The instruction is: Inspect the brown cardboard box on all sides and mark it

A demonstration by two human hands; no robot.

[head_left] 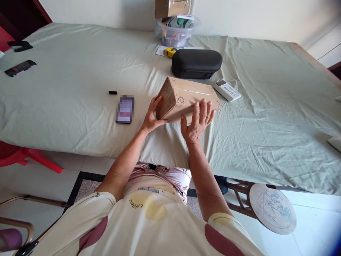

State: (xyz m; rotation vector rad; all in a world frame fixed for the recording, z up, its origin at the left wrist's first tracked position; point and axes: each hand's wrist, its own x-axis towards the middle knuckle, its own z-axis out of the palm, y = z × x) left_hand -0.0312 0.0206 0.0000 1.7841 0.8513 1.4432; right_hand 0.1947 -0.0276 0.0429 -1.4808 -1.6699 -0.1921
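A brown cardboard box (193, 92) with a strip of shiny tape along its top and scribbled marks at its corners is at the near middle of the cloth-covered table. My left hand (153, 114) grips its lower left corner, fingers against the end face and thumb along the bottom front edge. Spread over the front face, my right hand (197, 121) touches the box with its fingers apart and stretched toward the top edge. Whether the underside of the box rests fully on the cloth is hard to see.
Behind the box lie a black zip case (197, 63), a yellow tape measure (169, 52) and a filled plastic tub (178, 35). A white device (227, 91) sits to the right. Leftward are a phone (125, 111) and a small black cap (113, 92). A round stool (273, 209) stands below.
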